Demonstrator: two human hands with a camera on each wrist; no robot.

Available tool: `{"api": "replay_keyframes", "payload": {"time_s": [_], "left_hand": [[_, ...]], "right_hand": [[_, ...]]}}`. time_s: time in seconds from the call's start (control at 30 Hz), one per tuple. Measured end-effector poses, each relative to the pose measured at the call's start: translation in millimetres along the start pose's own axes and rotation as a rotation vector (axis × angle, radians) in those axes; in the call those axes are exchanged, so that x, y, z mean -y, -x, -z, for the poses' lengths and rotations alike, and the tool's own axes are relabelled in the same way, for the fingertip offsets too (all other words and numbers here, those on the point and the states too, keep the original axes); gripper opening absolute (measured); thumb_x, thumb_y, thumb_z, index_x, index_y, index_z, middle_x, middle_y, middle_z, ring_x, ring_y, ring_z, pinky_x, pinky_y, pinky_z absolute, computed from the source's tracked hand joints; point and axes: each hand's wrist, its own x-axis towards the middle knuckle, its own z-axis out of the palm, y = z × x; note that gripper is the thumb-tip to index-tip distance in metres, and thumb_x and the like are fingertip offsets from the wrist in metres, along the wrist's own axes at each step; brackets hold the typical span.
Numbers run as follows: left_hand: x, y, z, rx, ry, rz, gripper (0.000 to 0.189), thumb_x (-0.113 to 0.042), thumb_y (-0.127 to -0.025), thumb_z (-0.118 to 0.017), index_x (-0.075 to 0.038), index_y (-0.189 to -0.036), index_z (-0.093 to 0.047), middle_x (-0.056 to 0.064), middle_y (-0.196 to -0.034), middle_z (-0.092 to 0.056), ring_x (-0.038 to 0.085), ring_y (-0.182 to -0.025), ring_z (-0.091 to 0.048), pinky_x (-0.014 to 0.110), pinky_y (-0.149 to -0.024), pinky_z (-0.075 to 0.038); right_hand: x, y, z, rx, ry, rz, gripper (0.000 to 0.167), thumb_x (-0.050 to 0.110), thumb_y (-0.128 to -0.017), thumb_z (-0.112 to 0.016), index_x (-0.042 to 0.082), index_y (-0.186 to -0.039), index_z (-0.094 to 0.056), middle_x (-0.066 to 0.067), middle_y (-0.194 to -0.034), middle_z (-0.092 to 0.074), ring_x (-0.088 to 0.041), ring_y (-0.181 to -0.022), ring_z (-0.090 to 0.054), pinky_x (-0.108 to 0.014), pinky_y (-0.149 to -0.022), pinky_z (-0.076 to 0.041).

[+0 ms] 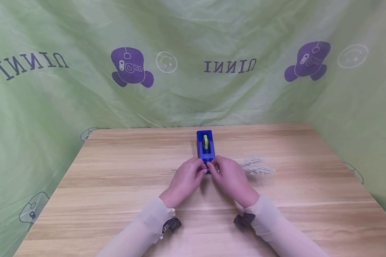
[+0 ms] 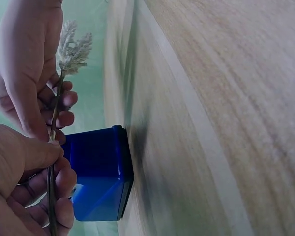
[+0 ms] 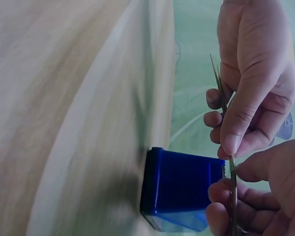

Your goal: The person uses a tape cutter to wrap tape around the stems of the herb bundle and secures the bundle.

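Note:
A small bunch of dried flowers [image 1: 256,166] with whitish, fluffy heads is held crosswise in front of a blue tape dispenser [image 1: 207,156]. My left hand [image 1: 186,177] pinches its thin brown stems [image 3: 234,196] between thumb and fingers. Close beside it, my right hand [image 1: 231,177] has its fingers curled round the stems nearer the heads, its thumb tip right at them in the right wrist view. The stem ends stick out to the left past my left hand. Both hands are at the dispenser's front end, covering part of it in the head view.
A roll of pale green tape [image 1: 206,142] sits in the dispenser, whose toothed cutting edge [image 3: 224,171] faces the hands. The wooden table [image 1: 115,200] has a green printed curtain [image 1: 193,96] around its back and sides.

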Motion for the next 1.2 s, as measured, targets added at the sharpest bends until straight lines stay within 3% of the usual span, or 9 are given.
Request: {"api": "replay_keyframes", "payload": {"time_s": [0.2, 0.47, 0.77, 1.0, 1.2], "left_hand": [[0.8, -0.4, 0.0, 0.006, 0.003, -0.019, 0.003, -0.006, -0.095, -0.073, -0.004, -0.096, -0.070, 0.004, -0.096, -0.071, 0.018, -0.086, -0.067, 0.033, -0.079, -0.057], [0.8, 0.2, -0.7, 0.010, 0.009, -0.018, 0.003, -0.006, -0.096, -0.072, -0.004, -0.096, -0.071, 0.005, -0.096, -0.071, 0.018, -0.087, -0.067, 0.033, -0.080, -0.057], [-0.2, -2.3, 0.7, 0.046, 0.089, 0.018, 0.008, -0.010, -0.099, -0.069, -0.003, -0.099, -0.072, 0.006, -0.097, -0.073, 0.016, -0.086, -0.066, 0.027, -0.077, -0.057], [-1.3, -15.3, 8.8, 0.009, 0.069, 0.039, 0.006, -0.008, -0.101, -0.065, -0.004, -0.101, -0.069, 0.007, -0.095, -0.070, 0.015, -0.083, -0.061, 0.025, -0.074, -0.054], [2.7, -29.8, 12.3, 0.016, 0.000, 0.056, 0.010, -0.005, -0.100, -0.065, 0.000, -0.106, -0.072, 0.013, -0.103, -0.072, 0.025, -0.094, -0.067, 0.037, -0.085, -0.059]], "right_hand": [[0.0, -7.4, -1.1, 0.057, -0.048, -0.058, 0.023, 0.027, -0.102, -0.067, 0.011, -0.086, -0.073, -0.001, -0.075, -0.070, -0.013, -0.060, -0.053, -0.028, -0.055, -0.044], [-3.9, -13.6, 1.0, 0.130, -0.122, -0.067, 0.026, 0.023, -0.102, -0.068, 0.010, -0.079, -0.070, -0.001, -0.066, -0.060, -0.012, -0.058, -0.047, -0.024, -0.054, -0.038], [-5.9, -16.9, 4.7, 0.190, -0.155, -0.086, 0.028, 0.022, -0.102, -0.067, 0.008, -0.078, -0.071, 0.000, -0.067, -0.061, -0.012, -0.058, -0.047, -0.024, -0.055, -0.041], [-7.8, -18.0, 4.6, 0.194, -0.180, -0.060, 0.036, 0.022, -0.103, -0.066, 0.006, -0.070, -0.064, 0.004, -0.059, -0.047, -0.010, -0.055, -0.042, -0.022, -0.054, -0.036], [-8.9, -17.6, 4.3, 0.193, -0.193, -0.055, 0.040, 0.022, -0.102, -0.067, 0.010, -0.065, -0.060, 0.006, -0.056, -0.043, -0.009, -0.053, -0.040, -0.023, -0.053, -0.034]]}}
